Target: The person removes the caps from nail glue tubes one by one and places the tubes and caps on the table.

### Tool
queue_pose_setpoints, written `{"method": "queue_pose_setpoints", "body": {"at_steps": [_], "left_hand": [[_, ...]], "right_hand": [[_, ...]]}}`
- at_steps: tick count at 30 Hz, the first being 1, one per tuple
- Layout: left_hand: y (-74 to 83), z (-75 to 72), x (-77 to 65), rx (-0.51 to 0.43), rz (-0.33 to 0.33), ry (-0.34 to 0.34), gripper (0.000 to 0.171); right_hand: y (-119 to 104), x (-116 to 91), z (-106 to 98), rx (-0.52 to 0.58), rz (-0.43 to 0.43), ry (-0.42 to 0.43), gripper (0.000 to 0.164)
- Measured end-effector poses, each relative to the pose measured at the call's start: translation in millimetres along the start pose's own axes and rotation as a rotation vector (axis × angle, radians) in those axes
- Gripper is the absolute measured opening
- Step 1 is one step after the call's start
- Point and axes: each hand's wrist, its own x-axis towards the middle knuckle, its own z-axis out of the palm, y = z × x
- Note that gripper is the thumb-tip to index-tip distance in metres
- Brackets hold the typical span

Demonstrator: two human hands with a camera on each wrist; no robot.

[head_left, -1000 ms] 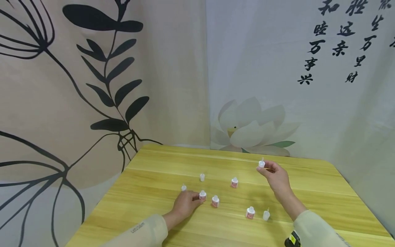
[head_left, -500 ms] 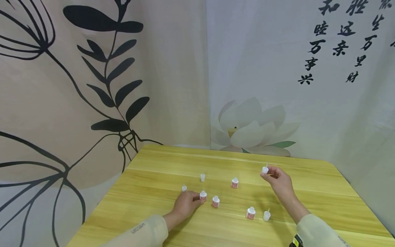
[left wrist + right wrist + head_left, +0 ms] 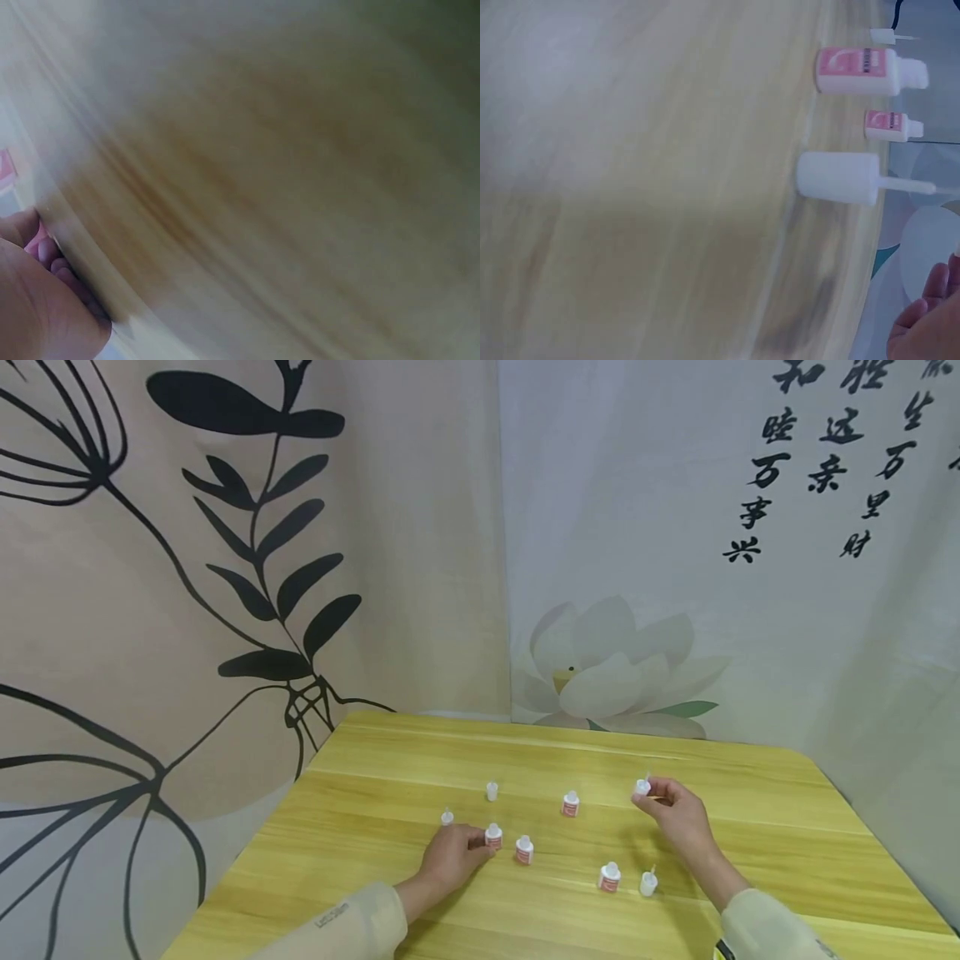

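In the head view my left hand (image 3: 450,856) pinches a small white bottle (image 3: 492,836) with a pink label, standing on the wooden table. A white cap (image 3: 447,817) with a thin stem lies just beyond that hand. My right hand (image 3: 678,814) is raised above the table and pinches another white cap (image 3: 642,787), its stem pointing up. In the left wrist view, the left hand (image 3: 45,307) shows at the lower left corner, with its bottle mostly hidden. The right wrist view catches only part of the right hand (image 3: 930,322); its cap is barely visible.
More pink-labelled bottles stand upright: one right of the left hand (image 3: 524,850), one farther back (image 3: 570,804), one nearer the front (image 3: 610,877). Beside the front bottle is a stemmed cap (image 3: 648,883). A small white cap (image 3: 492,791) stands behind. A printed curtain (image 3: 420,568) hangs behind the table.
My right hand has lowered toward the table with the cap, after a slight shift to the right. My left hand and its bottle have stayed in place.
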Motion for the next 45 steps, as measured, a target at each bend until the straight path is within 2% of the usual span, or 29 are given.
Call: {"method": "queue_pose_setpoints", "body": {"at_steps": [15, 22, 34, 39, 45], "left_hand": [[-1.1, 2.3, 1.1, 0.012, -0.009, 0.002, 0.011], [-1.0, 2.4, 1.6, 0.024, -0.017, 0.014, 0.013], [1.4, 0.7, 1.1, -0.004, -0.02, -0.009, 0.013], [1.3, 0.5, 0.3, -0.006, -0.016, -0.014, 0.014], [2.5, -0.5, -0.3, -0.005, -0.019, -0.019, 0.015]], "right_hand": [[27, 1, 1, -0.038, 0.028, -0.032, 0.044], [32, 0, 4, -0.039, 0.028, -0.038, 0.04], [41, -3, 8, -0.069, 0.05, -0.067, 0.037], [43, -4, 9, -0.07, 0.033, -0.076, 0.039], [46, -2, 10, -0.122, -0.001, -0.08, 0.037]]}}
